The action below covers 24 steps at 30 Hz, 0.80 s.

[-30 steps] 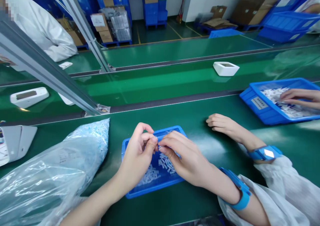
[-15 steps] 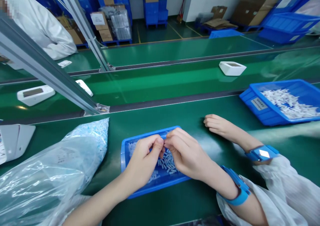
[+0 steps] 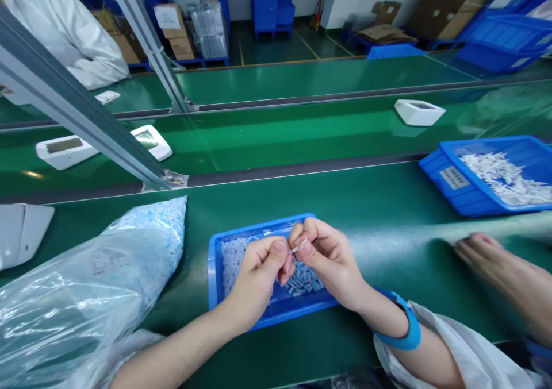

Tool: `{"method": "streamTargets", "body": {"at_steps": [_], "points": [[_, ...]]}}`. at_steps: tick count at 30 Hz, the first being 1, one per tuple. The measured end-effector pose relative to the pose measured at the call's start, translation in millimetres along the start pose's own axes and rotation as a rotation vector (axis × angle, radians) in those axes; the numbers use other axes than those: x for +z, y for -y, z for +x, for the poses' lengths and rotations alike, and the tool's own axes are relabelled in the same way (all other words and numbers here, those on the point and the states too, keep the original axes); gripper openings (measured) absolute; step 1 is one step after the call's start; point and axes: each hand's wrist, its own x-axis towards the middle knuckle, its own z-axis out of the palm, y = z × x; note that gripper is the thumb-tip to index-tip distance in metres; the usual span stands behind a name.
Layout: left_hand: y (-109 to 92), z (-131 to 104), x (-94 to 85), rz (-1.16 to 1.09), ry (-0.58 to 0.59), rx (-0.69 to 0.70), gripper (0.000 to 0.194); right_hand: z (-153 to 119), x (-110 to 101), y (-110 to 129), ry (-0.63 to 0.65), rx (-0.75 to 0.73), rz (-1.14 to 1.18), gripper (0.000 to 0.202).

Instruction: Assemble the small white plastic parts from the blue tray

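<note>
Left hand: the left hand (image 3: 261, 271) was pinched narrow above the blue tray (image 3: 212, 280), thumb and fingers closed on one end of a small white piece (image 3: 294, 250).
Right hand: the right hand (image 3: 332, 262) met it there, fingertips drawn together on the same piece.
Small white piece: it showed between the two thumbs, above the blue tray.
Loose pieces: pale loose pieces (image 3: 305, 280) lay inside the blue tray.
Wristband: a blue wristband (image 3: 407, 327) circled the right wrist, right of the blue tray.
Bag: a clear bag (image 3: 129, 262) of pale blue bits lay left of the blue tray.
Bin: a labelled blue bin (image 3: 459, 196) holding white parts stood well right of the blue tray.
Co-worker: a blurred co-worker's hand (image 3: 483, 251) was right of the blue tray.
</note>
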Motion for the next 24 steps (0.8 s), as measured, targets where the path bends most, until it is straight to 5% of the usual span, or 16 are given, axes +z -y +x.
{"method": "streamTargets", "body": {"at_steps": [8,16,24], "points": [[2,1,-2.7,0.141,-0.022,0.071,0.05,-1,-1,0,0.013,0.0,-0.05,0.024],[1,-5,-1.9,0.387,-0.166,0.086,0.05,-8,-1,-11,-0.036,-0.316,-0.631,0.022],[3,-10,-0.4,0.45,-0.163,0.122,0.047,-10,1,-12,-0.023,-0.26,-0.464,0.021]]}}
